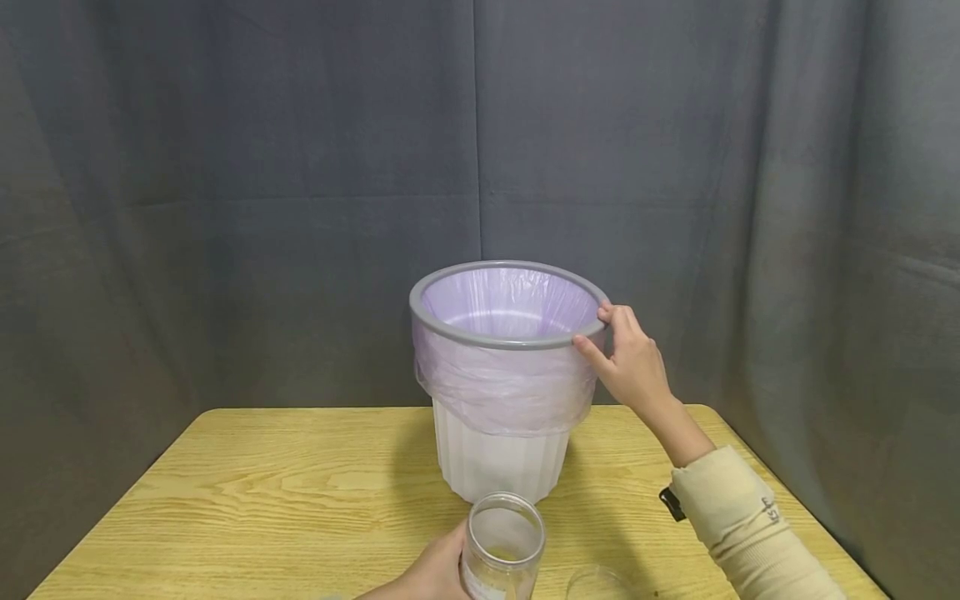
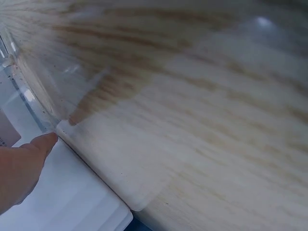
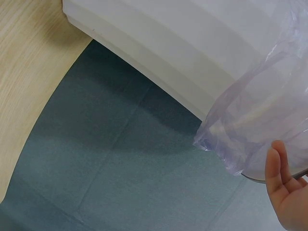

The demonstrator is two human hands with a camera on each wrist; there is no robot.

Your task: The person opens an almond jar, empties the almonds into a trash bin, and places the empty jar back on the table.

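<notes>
Bin (image 1: 498,462) rim sits in right hand (image 1: 630,362) grip; left hand (image 1: 431,575) holds jar (image 1: 501,546).

table (image 1: 247,483): wood-grain top | curtain (image 1: 225,183): grey, behind table | lid (image 1: 600,583): clear, near front edge

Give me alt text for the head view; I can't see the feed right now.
A white bin with a grey rim and a purple liner stands on a wooden table, with the right hand gripping the rim. Near the bottom edge, the left hand holds an open clear jar. Grey curtains hang behind.
</notes>
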